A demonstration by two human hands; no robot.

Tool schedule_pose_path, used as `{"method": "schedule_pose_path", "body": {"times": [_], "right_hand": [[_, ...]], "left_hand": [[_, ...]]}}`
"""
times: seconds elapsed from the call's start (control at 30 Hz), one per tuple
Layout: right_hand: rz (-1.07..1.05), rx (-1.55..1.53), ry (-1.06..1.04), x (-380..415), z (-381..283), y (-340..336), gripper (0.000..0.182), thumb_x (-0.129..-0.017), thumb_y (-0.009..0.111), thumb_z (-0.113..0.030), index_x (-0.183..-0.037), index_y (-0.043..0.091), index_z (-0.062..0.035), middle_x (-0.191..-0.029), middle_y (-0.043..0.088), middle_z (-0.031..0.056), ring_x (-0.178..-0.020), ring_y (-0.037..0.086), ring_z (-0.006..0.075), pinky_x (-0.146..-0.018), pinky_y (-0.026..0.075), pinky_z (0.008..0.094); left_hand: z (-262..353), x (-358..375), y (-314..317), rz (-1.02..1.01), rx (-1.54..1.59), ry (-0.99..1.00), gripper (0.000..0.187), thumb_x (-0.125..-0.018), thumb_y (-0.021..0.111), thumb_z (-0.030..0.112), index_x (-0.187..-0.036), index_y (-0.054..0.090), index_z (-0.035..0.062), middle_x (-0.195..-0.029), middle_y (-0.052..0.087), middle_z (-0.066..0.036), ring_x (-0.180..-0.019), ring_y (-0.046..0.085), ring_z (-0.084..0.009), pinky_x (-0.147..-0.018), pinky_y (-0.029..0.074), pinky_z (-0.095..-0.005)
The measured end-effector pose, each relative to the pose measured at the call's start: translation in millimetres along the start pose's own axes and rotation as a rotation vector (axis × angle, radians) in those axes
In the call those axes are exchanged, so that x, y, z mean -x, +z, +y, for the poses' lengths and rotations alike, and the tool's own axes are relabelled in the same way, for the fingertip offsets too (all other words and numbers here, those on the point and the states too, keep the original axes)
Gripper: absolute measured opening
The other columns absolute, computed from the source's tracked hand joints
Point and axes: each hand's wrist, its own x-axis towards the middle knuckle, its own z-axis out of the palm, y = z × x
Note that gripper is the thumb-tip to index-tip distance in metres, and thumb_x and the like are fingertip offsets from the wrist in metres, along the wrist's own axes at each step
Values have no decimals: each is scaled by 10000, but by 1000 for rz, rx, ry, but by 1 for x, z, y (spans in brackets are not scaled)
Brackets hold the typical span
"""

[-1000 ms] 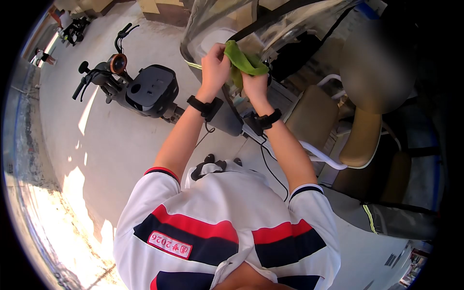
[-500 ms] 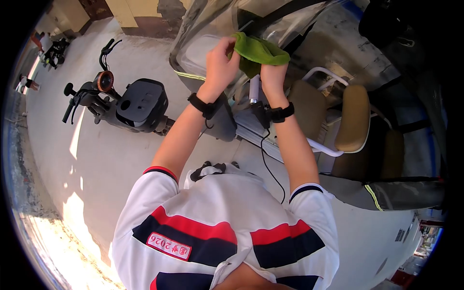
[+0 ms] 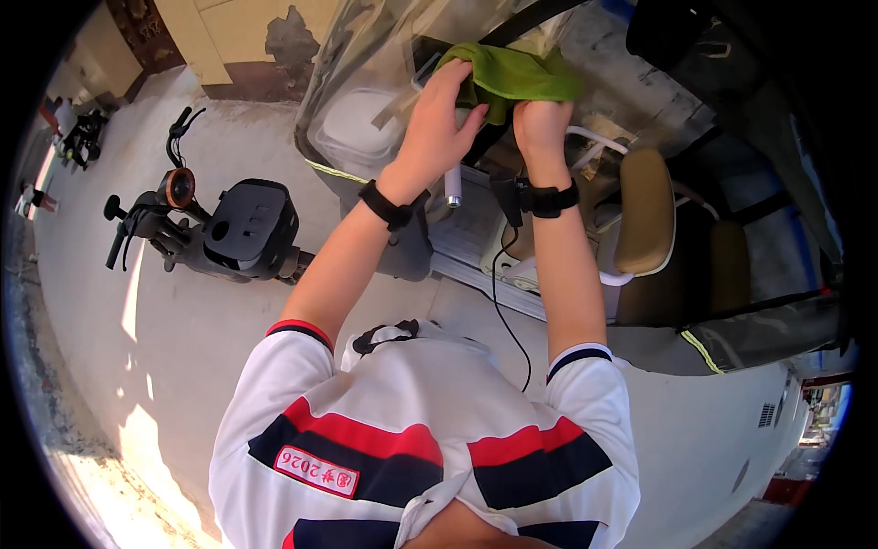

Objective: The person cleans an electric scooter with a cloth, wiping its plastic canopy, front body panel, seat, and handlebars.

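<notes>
The fingers of the left hand (image 3: 439, 119) are spread and pressed against the green cloth (image 3: 512, 73) at its left edge, the thumb pointing towards the other hand. The fingers of the right hand (image 3: 541, 123) are curled shut on the cloth's lower right fold, bunching it. The cloth lies stretched between both sets of fingers, flat against the clear plastic windshield cover (image 3: 366, 82) of a covered vehicle, above and beyond the knuckles.

Just below the left fingers a short white handle (image 3: 452, 186) hangs down. Each wrist carries a black band (image 3: 384, 205), and a thin black cable (image 3: 498, 302) drops from the right wrist towards the person's white, red and navy shirt (image 3: 402, 457).

To the right of the right fingers, inside the vehicle, stands a tan padded seat (image 3: 645, 210) with a white tube frame. Well to the left of the left fingers a black scooter (image 3: 229, 229) is parked on the pale concrete ground (image 3: 229, 348).
</notes>
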Motion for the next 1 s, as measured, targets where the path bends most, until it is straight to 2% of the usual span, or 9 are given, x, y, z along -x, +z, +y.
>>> {"method": "schedule_pose_path", "body": {"times": [0.1, 0.17, 0.27, 0.43, 0.53, 0.63, 0.8, 0.9, 1.0], "right_hand": [[-97, -47, -73, -17, -22, 3, 220, -965, 502, -24, -1167, 577, 20, -1153, 636, 100, -1052, 615, 217, -943, 484, 362], [-140, -32, -79, -32, -35, 6, 222, -961, 520, -23, -1175, 575, -4, -1163, 633, 84, -1065, 605, 209, -941, 473, 347], [-168, -53, -47, -34, -51, 26, 213, -953, 544, -24, -1160, 594, -34, -1140, 645, 59, -1083, 593, 193, -961, 454, 334], [-293, -93, 103, -22, -42, 19, 207, -954, 518, -22, -1140, 605, 4, -1124, 649, 87, -1060, 609, 201, -941, 467, 353], [-267, -92, 187, -10, -29, 16, 247, -961, 521, -36, -1201, 567, -1, -1172, 630, 96, -1090, 598, 210, -967, 461, 370], [-230, -138, 238, 5, -24, 20, 196, -952, 562, -25, -1144, 602, -6, -1110, 646, 62, -1026, 618, 163, -909, 483, 316], [-228, -122, 330, 23, -1, 1, 369, -988, 551, -69, -1345, 464, -35, -1282, 560, 66, -1183, 542, 181, -1019, 431, 347], [-249, -133, 397, 35, 10, -9, 359, -999, 543, -85, -1346, 464, -36, -1283, 560, 64, -1181, 543, 180, -1020, 432, 347], [-328, -147, 443, 52, 25, -25, 351, -1027, 496, -213, -1331, 497, -39, -1313, 561, 78, -1237, 512, 214, -1067, 388, 397]], "left_hand": [[8, -7, 5, 0, -67, 82, 744, -758, 797, 84, -1380, 400, -15, -1361, 485, -247, -1260, 482, -409, -1037, 424, -438], [12, -8, 8, 14, -133, 89, 849, -718, 829, 98, -1410, 352, -22, -1413, 410, -259, -1297, 422, -427, -1070, 390, -459], [15, -3, 12, 38, -175, 56, 908, -663, 835, 79, -1418, 337, -5, -1427, 385, -225, -1308, 391, -430, -1082, 356, -482], [8, 12, 16, 76, -281, 50, 916, -645, 812, 69, -1418, 328, -23, -1417, 390, -237, -1308, 387, -448, -1085, 353, -487], [9, 25, 12, 30, -362, -4, 916, -621, 789, 37, -1412, 331, -30, -1424, 371, -251, -1323, 369, -453, -1093, 341, -505], [1, 41, 8, 11, -392, -14, 910, -630, 787, 52, -1415, 332, -26, -1433, 358, -251, -1334, 358, -454, -1104, 325, -533], [-7, 68, 3, -41, -454, -42, 897, -653, 780, 74, -1424, 330, -18, -1449, 344, -257, -1350, 349, -435, -1133, 275, -558], [-11, 84, -2, -55, -479, -77, 906, -653, 781, 76, -1428, 322, -18, -1453, 342, -261, -1353, 348, -425, -1136, 267, -554], [-16, 98, -1, -22, -457, -86, 916, -646, 782, 65, -1432, 318, -14, -1451, 346, -261, -1348, 353, -422, -1126, 273, -551]]}}
